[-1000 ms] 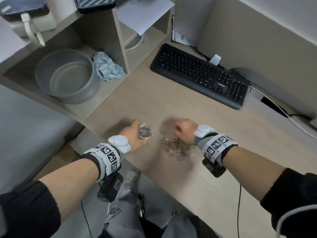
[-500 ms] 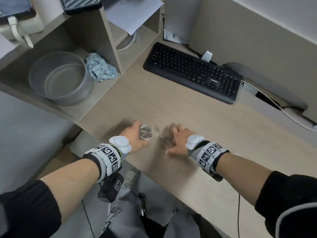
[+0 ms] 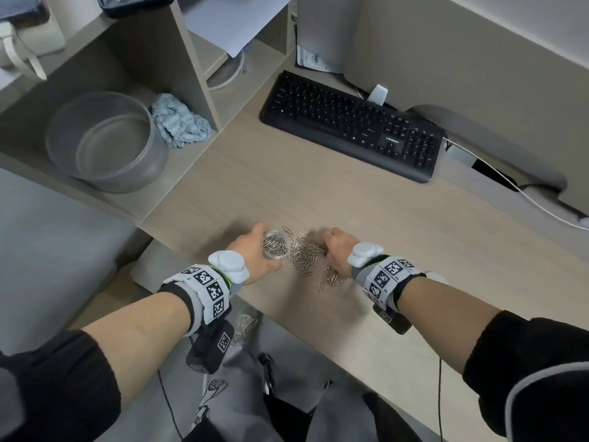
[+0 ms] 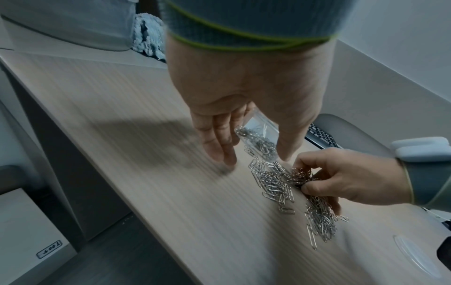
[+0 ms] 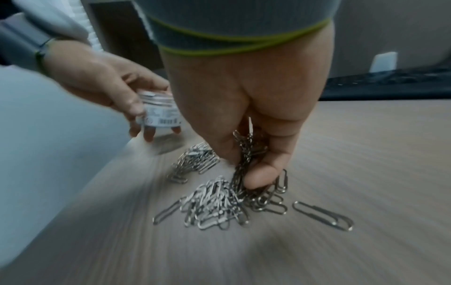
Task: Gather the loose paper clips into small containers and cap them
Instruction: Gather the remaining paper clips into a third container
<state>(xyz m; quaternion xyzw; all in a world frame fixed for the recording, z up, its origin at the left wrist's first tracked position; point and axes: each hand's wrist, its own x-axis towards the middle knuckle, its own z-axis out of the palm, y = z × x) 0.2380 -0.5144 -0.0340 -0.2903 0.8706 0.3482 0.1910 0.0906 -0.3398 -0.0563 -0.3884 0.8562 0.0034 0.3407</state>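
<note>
Right wrist view: right hand [image 5: 246, 123] pinching a clump of paper clips [image 5: 214, 200] off the bench [image 5: 366, 154]; left hand [image 5: 102, 77] gripping the open container [image 5: 160, 113]. Keeping the mouth close, releasing directly above.

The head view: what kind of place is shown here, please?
Most likely an office or study desk. A black keyboard lies on the wood-grain desk, loose sheets of paper rest in a shelf unit beside it, and paper clips are scattered between the hands.
</note>
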